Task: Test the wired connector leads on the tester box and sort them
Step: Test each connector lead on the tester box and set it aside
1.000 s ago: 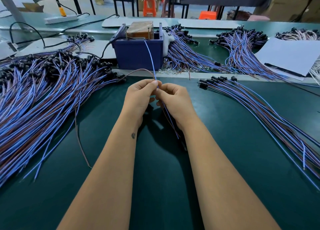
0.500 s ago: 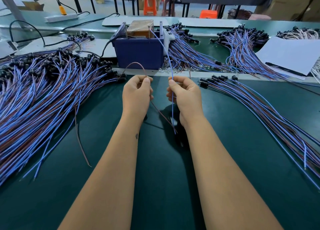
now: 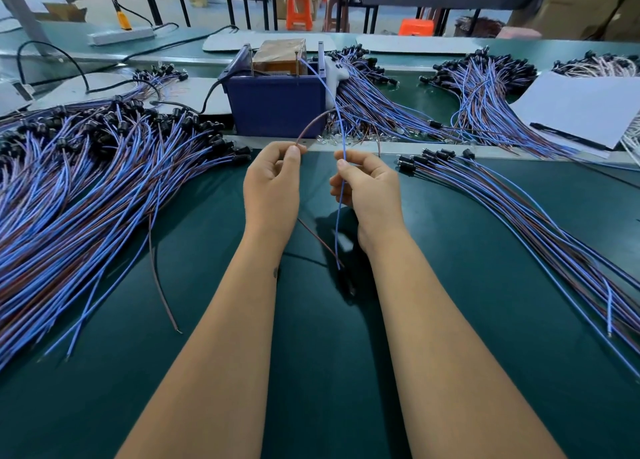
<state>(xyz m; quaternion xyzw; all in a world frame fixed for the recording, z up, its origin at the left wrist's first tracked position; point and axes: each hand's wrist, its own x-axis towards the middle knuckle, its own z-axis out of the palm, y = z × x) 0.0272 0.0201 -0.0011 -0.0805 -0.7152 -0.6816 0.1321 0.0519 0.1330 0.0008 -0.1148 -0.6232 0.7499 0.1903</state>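
Over on the right a white sheet of paper (image 3: 585,108) lies on the green bench mat (image 3: 450,320) with a black pen (image 3: 568,135) resting across its near edge. At the far left a white power strip (image 3: 119,36) sits on the back bench, a yellow-handled tool (image 3: 123,20) just behind it. Orange plastic stools (image 3: 298,10) stand on the floor beyond.

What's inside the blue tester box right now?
In the blue box a brown block wrapped in film sticks up, with upright metal pins beside it. The blue wire held by the right hand reaches one pin. The box wall hides everything lower down.
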